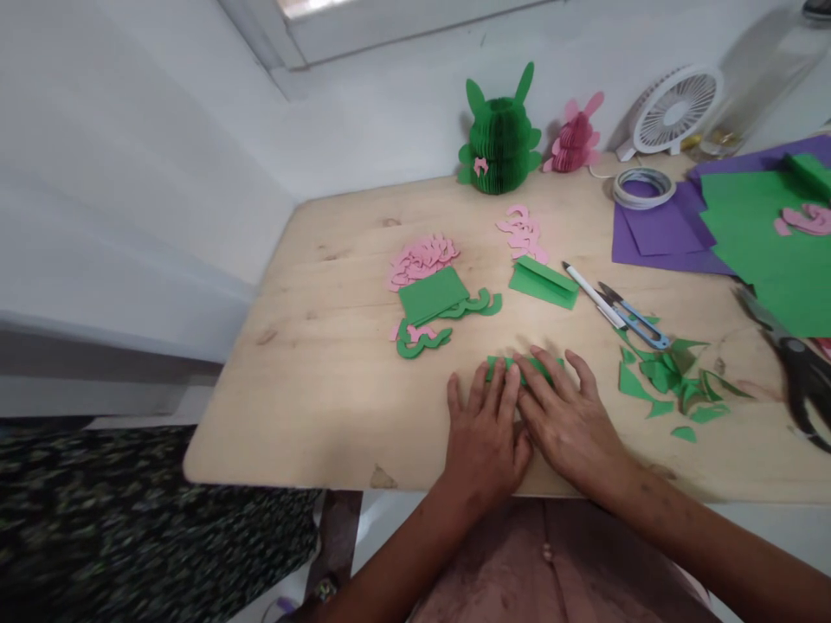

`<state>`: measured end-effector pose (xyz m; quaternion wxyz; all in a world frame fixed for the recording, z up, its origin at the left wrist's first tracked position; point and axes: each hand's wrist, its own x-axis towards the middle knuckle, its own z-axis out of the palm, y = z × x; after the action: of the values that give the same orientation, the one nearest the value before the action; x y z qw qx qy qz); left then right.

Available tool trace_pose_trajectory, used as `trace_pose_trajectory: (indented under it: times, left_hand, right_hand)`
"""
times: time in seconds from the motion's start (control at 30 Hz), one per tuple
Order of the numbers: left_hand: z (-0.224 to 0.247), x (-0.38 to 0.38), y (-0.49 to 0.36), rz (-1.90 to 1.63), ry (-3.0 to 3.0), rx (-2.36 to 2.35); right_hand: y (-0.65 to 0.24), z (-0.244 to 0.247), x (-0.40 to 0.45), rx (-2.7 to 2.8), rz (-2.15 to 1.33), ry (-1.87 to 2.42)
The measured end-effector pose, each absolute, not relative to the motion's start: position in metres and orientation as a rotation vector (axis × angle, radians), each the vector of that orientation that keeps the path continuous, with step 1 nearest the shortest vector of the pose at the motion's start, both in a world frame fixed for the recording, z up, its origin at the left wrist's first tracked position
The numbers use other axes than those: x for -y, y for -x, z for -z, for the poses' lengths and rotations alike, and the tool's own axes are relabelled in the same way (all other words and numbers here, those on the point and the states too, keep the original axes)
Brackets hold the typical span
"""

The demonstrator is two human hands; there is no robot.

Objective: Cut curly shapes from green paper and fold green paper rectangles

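Observation:
Both hands lie side by side near the table's front edge, palms down, on a narrow green paper strip (pixel 527 364). My left hand (pixel 486 433) has its fingers spread, fingertips resting on the strip's left part. My right hand (pixel 563 420) is spread too, its fingers over the strip's middle and right part, partly hiding it. Beyond them is a folded green paper (pixel 544 283). To the left, a green rectangle (pixel 432 295) overlaps curved green cutouts (pixel 421 343), beside a heap of pink cutouts (pixel 425 257). More pink cutouts (pixel 521 232) lie farther back.
Right of my hands are a white pen (pixel 594 295), blue snips (pixel 633 317), green scraps (pixel 675 379) and black scissors (pixel 797 353). Behind stand green (pixel 499 145) and pink (pixel 574 143) paper figures, a white fan (pixel 675 111), tape (pixel 644 188) and purple sheets (pixel 668 234).

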<state>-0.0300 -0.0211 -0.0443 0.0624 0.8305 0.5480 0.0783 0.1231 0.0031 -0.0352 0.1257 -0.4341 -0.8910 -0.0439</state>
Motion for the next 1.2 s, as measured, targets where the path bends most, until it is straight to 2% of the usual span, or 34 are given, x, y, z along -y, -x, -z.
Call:
trace_pose_trajectory:
  times: [1.0, 1.2]
  left_hand:
    - [0.041, 0.02, 0.03, -0.197, -2.552, -1.66]
    - [0.041, 0.02, 0.03, -0.194, -2.567, -1.66]
  right_hand:
    - [-0.191, 0.032, 0.01, 2.482, 0.118, 1.425]
    - [-0.18, 0.024, 0.012, 2.411, 0.105, 1.432]
